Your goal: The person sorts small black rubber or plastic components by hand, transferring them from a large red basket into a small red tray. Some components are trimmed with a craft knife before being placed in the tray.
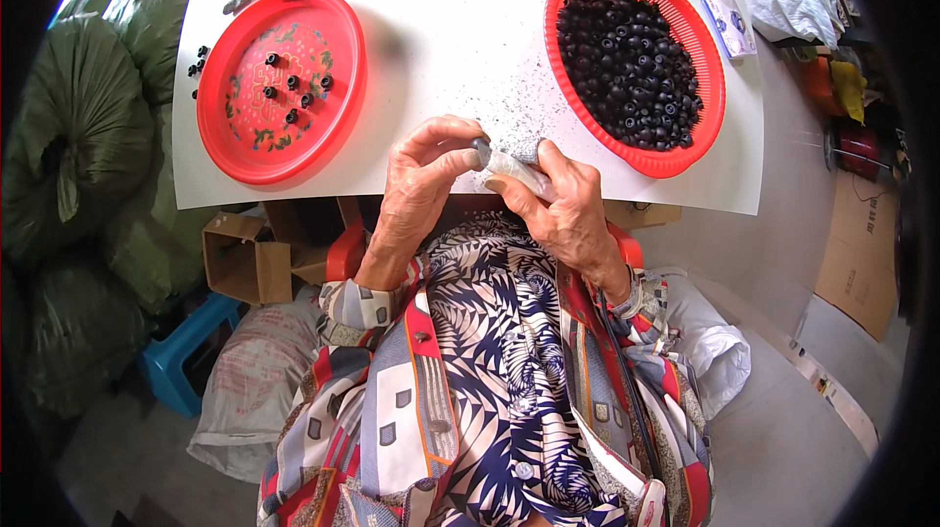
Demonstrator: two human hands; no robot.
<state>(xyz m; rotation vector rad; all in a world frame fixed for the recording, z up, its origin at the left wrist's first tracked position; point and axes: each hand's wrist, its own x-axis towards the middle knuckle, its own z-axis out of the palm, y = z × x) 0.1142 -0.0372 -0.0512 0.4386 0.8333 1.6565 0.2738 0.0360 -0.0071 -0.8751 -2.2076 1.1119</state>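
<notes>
Over the near edge of the white table my two hands meet. My left hand (428, 177) pinches a small dark round piece (481, 149) between thumb and fingertips. My right hand (573, 209) is closed on a short white-wrapped tool (520, 172), whose end is close to the dark piece; whether they touch I cannot tell. To the right, a red plastic basket (713, 96) is heaped with small black round parts (632, 67). On the left lies a round red tray (217, 125) with several black parts (293, 83) spread on its patterned bottom.
Fine black crumbs are scattered over the white table (450, 47). Several black parts lie left of the tray, a small grey object (237, 2) behind it. A tissue pack (728, 25) lies beside the basket. Green sacks (78, 125), a blue stool (186, 356) and cardboard boxes (245, 263) stand at left.
</notes>
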